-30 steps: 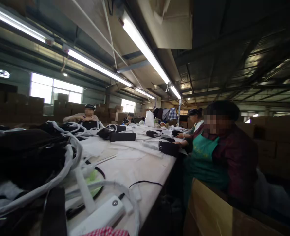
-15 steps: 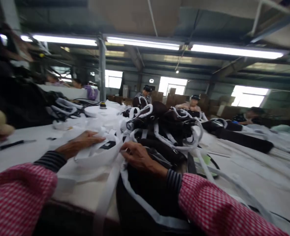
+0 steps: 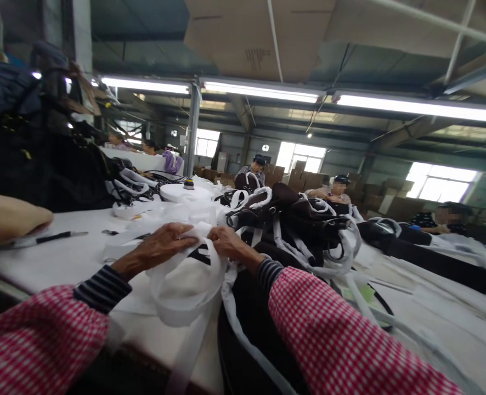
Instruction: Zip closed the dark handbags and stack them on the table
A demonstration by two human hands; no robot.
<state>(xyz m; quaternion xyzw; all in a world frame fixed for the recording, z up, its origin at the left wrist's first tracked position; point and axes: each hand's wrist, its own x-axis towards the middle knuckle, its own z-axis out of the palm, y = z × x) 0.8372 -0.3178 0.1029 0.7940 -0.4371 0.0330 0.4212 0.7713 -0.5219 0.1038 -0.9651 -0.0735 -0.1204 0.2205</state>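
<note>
A band of thin white strip (image 3: 173,317) hangs in a loop between my hands, above the white tabletop. My left hand (image 3: 160,248) pinches it from the left, thumb and fingers pressed together. From the right, my right hand (image 3: 226,242) grips the same strip near the top of the loop; its fingertips are partly hidden. Under my right forearm lies a black bag (image 3: 251,323) with a white-wrapped strap (image 3: 237,321). Behind the loop, a small black piece with white marks (image 3: 202,253) shows in part.
A pile of black bags with white-wrapped handles (image 3: 292,219) rises beyond my right hand. A white roll (image 3: 181,192) lies behind my hands. At left are a black-handled tool (image 3: 57,236), another person's arm (image 3: 12,219) and stacked dark bags (image 3: 41,159). Co-workers sit across the table.
My hands have come together, and the white strip now forms a raised loop between them. My left hand has closed on it. The view has swung left, and the other person's arm now reaches further in.
</note>
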